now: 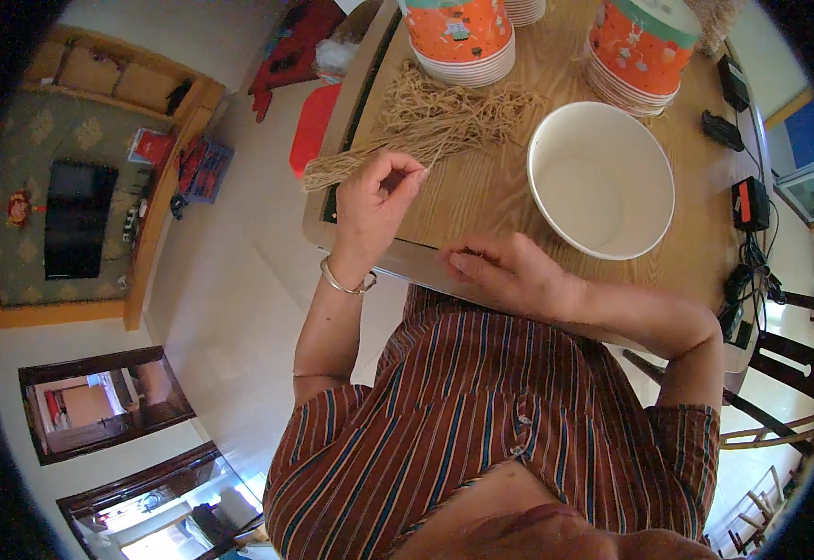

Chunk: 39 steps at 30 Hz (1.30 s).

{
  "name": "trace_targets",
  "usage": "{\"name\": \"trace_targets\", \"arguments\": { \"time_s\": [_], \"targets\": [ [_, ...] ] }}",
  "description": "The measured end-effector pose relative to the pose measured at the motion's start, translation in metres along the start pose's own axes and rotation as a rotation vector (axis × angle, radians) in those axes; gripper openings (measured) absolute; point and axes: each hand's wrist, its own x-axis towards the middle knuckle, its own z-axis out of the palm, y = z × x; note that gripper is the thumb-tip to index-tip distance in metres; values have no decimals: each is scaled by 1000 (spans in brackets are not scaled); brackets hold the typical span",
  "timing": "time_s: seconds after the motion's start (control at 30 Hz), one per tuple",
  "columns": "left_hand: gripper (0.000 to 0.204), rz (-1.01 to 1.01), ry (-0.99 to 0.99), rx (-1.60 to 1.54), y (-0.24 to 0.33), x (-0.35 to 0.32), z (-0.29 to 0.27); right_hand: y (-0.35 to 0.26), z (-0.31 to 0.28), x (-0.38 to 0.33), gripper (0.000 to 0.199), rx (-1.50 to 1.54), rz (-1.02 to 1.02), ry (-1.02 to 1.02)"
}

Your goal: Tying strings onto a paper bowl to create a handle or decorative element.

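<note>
A tangled bundle of tan twine (435,121) lies on the wooden table, its straighter ends trailing toward the left edge. My left hand (374,205) is at the near side of the bundle, thumb and forefinger pinched on what looks like a thin strand of it. Over the table's front edge, my right hand (519,271) has its fingers curled and its fingertips pressed together. Whatever those fingers hold, if anything, is too small to make out. A large white paper tub (603,177) stands just beyond my right hand, its inside bare.
Two stacks of orange patterned paper tubs, a left stack (458,37) and a right stack (638,56), stand at the back. Black adapters and cables (750,205) line the right edge. A red stool (315,131) is beside the table's left side, and a dark wooden chair (789,369) is at the right.
</note>
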Motion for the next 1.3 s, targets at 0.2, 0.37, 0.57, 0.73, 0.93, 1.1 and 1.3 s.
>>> {"name": "trace_targets", "arguments": {
  "time_s": [0.2,0.37,0.57,0.73,0.93,1.1,1.3],
  "targets": [
    [7,35,-2,-133,-1,-9,-3,7,6,18,29,418,75,153],
    [11,306,-226,55,11,-38,8,9,7,35,38,725,139,301],
    [16,341,-433,197,-6,-75,34,1,8,45,28,914,90,249],
    [15,325,-366,28,6,-64,25,-20,4,29,26,774,36,241],
    [20,-94,-200,-242,27,-35,-7,-37,-2,12,24,332,-48,304],
    [38,77,-208,-352,33,-14,-8,-34,-2,6,21,138,-134,275],
    [37,50,-388,-202,42,2,-10,-32,-5,-2,17,-83,-105,232]
  ]
}}
